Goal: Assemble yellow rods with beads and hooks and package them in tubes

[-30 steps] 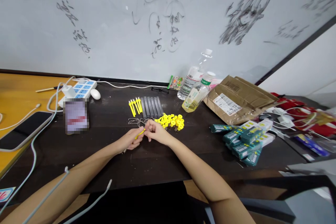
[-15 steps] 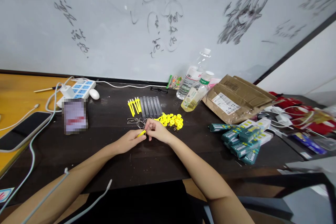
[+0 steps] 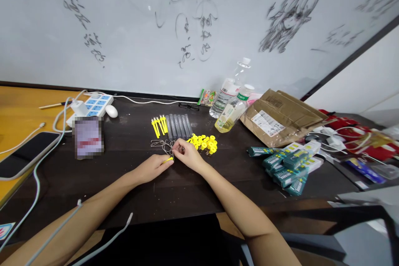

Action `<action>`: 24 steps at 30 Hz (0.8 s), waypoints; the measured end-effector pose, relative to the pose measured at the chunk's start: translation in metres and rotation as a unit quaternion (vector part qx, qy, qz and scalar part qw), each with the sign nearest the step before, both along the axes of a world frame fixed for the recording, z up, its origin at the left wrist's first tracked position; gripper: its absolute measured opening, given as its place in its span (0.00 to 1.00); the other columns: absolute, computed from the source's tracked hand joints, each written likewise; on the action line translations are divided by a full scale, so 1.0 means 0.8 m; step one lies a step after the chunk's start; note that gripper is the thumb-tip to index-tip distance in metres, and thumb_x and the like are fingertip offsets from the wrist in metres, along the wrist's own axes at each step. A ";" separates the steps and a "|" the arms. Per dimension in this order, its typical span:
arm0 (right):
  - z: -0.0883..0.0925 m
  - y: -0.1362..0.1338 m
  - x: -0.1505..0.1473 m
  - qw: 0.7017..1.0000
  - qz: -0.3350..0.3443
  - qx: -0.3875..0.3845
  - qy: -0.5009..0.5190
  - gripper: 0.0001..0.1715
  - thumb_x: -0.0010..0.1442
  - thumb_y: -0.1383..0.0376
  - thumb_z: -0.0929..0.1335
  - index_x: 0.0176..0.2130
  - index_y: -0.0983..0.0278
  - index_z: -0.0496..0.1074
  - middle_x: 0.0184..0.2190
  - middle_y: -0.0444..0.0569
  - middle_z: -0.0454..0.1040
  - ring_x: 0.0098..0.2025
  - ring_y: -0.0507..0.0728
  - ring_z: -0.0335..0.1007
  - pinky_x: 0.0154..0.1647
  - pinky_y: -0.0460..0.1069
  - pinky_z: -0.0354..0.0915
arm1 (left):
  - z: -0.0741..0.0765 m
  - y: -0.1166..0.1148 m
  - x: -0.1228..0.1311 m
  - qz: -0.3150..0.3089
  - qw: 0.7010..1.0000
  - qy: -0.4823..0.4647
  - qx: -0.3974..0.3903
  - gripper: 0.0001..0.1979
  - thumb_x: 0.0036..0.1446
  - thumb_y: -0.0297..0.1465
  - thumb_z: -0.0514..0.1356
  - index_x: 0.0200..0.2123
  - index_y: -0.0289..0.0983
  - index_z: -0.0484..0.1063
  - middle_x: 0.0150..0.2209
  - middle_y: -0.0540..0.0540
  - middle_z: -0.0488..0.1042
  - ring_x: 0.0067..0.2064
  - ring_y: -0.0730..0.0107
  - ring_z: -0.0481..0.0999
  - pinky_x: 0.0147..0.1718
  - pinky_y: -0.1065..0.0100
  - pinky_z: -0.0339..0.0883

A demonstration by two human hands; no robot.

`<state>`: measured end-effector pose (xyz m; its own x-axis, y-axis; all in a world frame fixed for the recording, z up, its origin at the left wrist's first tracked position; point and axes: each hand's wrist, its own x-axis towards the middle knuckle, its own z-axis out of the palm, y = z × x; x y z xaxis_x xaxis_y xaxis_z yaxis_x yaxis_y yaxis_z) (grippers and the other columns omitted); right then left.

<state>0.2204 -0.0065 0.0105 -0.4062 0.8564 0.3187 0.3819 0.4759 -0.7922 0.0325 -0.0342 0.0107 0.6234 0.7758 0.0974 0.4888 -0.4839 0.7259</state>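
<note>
A big whiteboard (image 3: 187, 29) with drawings fills the back. Under it is a dark table (image 3: 131, 191). On the right side of the table lies a brown box (image 3: 280, 116). On the far left lies a phone (image 3: 25, 153). A heap of green packs (image 3: 289, 166) sits near the box, a bit closer to the person. Two bottles (image 3: 229, 93) lean by the whiteboard, just beside the box.

In the middle of the table lies a row of gray tubes (image 3: 179, 126). A row of yellow sticks (image 3: 159, 126) lies just left of them.

The left hand (image 3: 152, 167) rests on the table in front of the tubes. Its fingers are pressed together and pinch one yellow stick (image 3: 167, 159). The stick points to the right, at the other hand. The right hand (image 3: 187, 154) is just beside the left one. Its thumb and first finger are pinched close at the stick's tip. What is between them is too small to tell.

A pile of yellow caps (image 3: 204, 142) lies right behind the right hand. Some thin wires (image 3: 160, 144) lie just behind the two hands, near the stick.
</note>
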 end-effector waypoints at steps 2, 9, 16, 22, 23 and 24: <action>-0.002 0.002 0.001 1.000 -0.012 0.022 -0.004 0.05 0.54 0.70 0.64 0.34 0.64 0.67 0.26 0.41 0.65 0.25 0.48 0.59 0.28 0.44 0.58 | 0.002 0.002 -0.002 0.011 1.000 0.011 0.016 0.20 0.63 0.42 0.45 0.23 0.37 0.57 0.22 0.54 0.58 0.25 0.74 0.58 0.27 0.71 0.53; -0.006 0.003 0.001 0.998 0.031 -0.035 0.046 0.13 0.50 0.75 0.59 0.35 0.64 0.67 0.27 0.43 0.67 0.30 0.50 0.65 0.33 0.45 0.61 | 0.007 0.004 -0.009 0.086 0.988 0.097 0.087 0.16 0.64 0.40 0.44 0.30 0.38 0.63 0.24 0.50 0.67 0.26 0.68 0.67 0.27 0.69 0.53; 0.001 -0.007 -0.003 0.983 0.084 -0.153 0.062 0.09 0.59 0.67 0.58 0.38 0.63 0.65 0.21 0.39 0.60 0.21 0.48 0.57 0.21 0.42 0.55 | 0.010 0.001 -0.009 0.094 0.992 0.048 0.063 0.11 0.63 0.37 0.45 0.41 0.39 0.63 0.25 0.52 0.69 0.26 0.67 0.69 0.28 0.69 0.56; 0.002 -0.013 -0.006 0.993 0.087 -0.081 -0.004 0.08 0.57 0.61 0.66 0.34 0.63 0.65 0.20 0.36 0.53 0.21 0.47 0.50 0.24 0.43 0.50 | 0.007 0.001 -0.009 0.114 0.993 -0.006 0.039 0.13 0.63 0.36 0.45 0.47 0.39 0.61 0.28 0.51 0.71 0.30 0.66 0.71 0.33 0.67 0.61; 0.002 -0.014 -0.006 0.992 0.095 -0.077 -0.022 0.07 0.57 0.62 0.66 0.34 0.63 0.65 0.20 0.36 0.54 0.22 0.47 0.50 0.25 0.43 0.50 | 0.006 0.001 -0.009 0.131 0.990 -0.013 0.041 0.13 0.63 0.36 0.45 0.47 0.39 0.61 0.30 0.50 0.72 0.31 0.66 0.71 0.33 0.66 0.61; 0.003 -0.015 -0.006 0.991 0.103 -0.076 -0.035 0.06 0.57 0.62 0.66 0.33 0.63 0.65 0.20 0.36 0.56 0.22 0.47 0.51 0.25 0.43 0.51 | 0.005 0.001 -0.009 0.147 0.988 -0.019 0.045 0.14 0.63 0.37 0.46 0.48 0.39 0.61 0.32 0.49 0.72 0.32 0.66 0.72 0.34 0.65 0.62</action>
<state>0.2156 -0.0186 0.0125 -0.5945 0.7886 0.1568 0.3449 0.4262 -0.8363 0.0256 -0.0331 0.0150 0.3669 0.9100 0.1928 0.5906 -0.3880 0.7075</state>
